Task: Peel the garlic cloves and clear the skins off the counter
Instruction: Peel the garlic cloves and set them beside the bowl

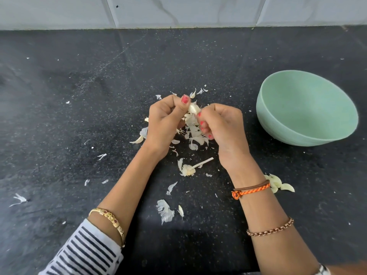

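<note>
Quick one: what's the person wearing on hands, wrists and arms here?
Left hand: red nail polish, gold bangle with red stones, navy-and-white striped sleeve. Right hand: red polish, brown and orange cord bands at the wrist, copper chain bracelet farther up, no sleeve visible on the forearm.

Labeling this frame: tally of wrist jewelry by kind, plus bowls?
Gold bangle, left wrist: 1
Orange braided thread, right wrist: 1
Brown band, right wrist: 1
Copper chain bracelet, right forearm: 1
Mint-green bowl: 1
Total: 5
</note>
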Tool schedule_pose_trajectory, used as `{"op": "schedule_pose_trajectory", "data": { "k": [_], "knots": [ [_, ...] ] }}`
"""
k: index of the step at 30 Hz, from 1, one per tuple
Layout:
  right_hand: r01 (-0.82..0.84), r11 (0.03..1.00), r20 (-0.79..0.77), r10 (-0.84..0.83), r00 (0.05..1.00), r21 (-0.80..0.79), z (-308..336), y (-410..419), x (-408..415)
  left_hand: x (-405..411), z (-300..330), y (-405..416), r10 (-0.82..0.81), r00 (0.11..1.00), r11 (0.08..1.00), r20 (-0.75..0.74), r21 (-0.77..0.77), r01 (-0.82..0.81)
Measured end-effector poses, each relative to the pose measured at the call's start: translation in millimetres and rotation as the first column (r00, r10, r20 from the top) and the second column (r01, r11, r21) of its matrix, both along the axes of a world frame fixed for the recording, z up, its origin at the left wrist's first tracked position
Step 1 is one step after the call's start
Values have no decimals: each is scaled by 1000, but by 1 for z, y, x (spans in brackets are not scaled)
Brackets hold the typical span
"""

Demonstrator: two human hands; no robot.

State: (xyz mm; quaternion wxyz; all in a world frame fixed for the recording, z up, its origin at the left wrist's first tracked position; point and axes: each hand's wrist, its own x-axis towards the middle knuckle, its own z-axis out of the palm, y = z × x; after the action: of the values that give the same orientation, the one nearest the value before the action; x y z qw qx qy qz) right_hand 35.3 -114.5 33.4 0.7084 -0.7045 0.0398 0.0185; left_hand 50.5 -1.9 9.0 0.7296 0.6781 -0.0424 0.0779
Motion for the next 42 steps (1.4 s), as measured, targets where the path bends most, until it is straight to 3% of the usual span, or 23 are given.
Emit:
{"op": "schedule_pose_trajectory", "data": {
  "k": [4,12,17,21,24,28,32,34,36,40,42],
  "knots": [
    [66,994,-46,-62,997,84,0,-2,2,-2,2,0,-89,996,996,-30,1,89],
    [164,972,-77,-153,985,170,-3,3,1,-2,2,0,-83,995,996,-53,10,84],
    [193,967,66,-207,976,165,-1,2,0,-2,0,1,-107,994,993,-21,-43,106],
    [184,969,123,-205,971,166,-1,2,-1,-3,2,0,-106,993,981,-57,-169,95],
    [180,971,141,-202,969,156,-2,2,-1,-1,-1,2,-134,989,977,-68,-173,121],
    [178,979,223,-196,955,98,-4,1,0,1,-3,5,-135,991,990,26,-43,136],
    [149,984,244,-170,955,101,-4,2,-1,2,-7,9,-2,991,948,132,316,-40],
    [151,978,200,-179,963,147,-1,-2,0,4,-9,12,46,988,925,149,368,-99],
    [168,978,217,-191,957,120,-2,-8,1,5,-8,13,75,986,945,149,305,-118],
    [291,932,441,-173,880,-215,-11,-9,3,5,-7,12,74,994,997,77,0,-74],
    [332,891,485,-153,861,-310,-14,-10,3,4,-5,11,87,995,992,57,-92,-82]
  ]
}}
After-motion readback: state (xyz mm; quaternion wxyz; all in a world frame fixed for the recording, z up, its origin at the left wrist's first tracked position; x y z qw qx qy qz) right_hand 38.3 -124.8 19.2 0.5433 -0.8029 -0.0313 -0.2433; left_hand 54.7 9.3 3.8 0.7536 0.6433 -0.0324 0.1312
